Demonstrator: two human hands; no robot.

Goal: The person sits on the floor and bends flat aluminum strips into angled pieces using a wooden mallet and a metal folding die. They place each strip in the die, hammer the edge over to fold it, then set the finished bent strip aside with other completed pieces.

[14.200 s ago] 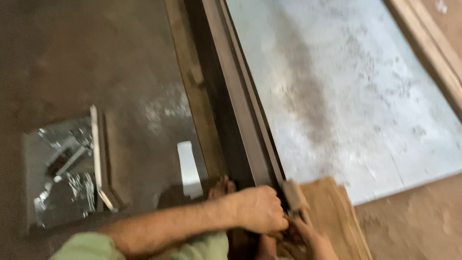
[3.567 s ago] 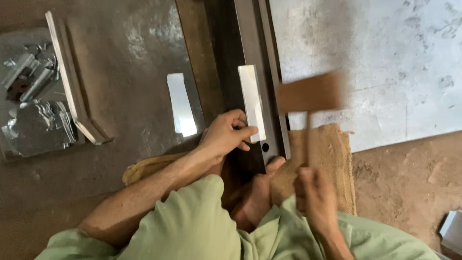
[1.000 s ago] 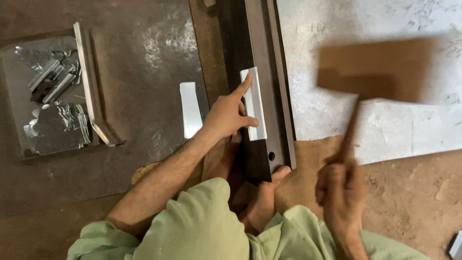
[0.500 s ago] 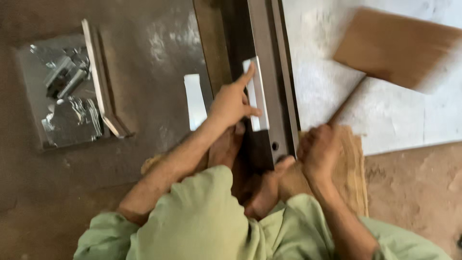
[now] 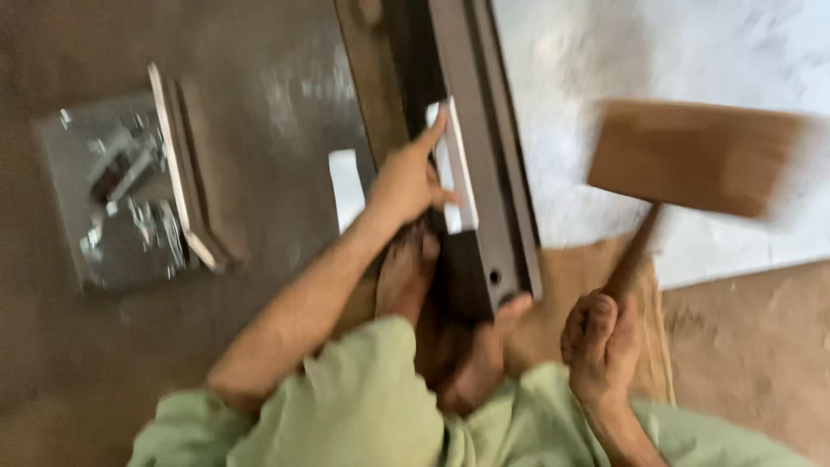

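My left hand (image 5: 406, 177) rests on a short pale metal strip (image 5: 456, 173) and holds it against a long dark metal channel (image 5: 484, 130) that runs up the floor. My right hand (image 5: 598, 339) grips the handle of a wooden mallet (image 5: 692, 156), whose blurred head hangs raised to the right of the channel. My bare feet (image 5: 406, 272) press at the channel's near end, on both sides of it.
A second pale strip (image 5: 347, 186) lies on the floor left of the channel. A shiny metal sheet with small fittings (image 5: 121, 195) and a wooden batten (image 5: 181, 173) lie far left. A pale metal sheet (image 5: 622, 60) covers the floor at right; brown sacking (image 5: 588, 277) lies under my right hand.
The mallet head has swung from high at the right to lower and nearer the channel. My left hand stays on the pale strip. The view has shifted slightly.
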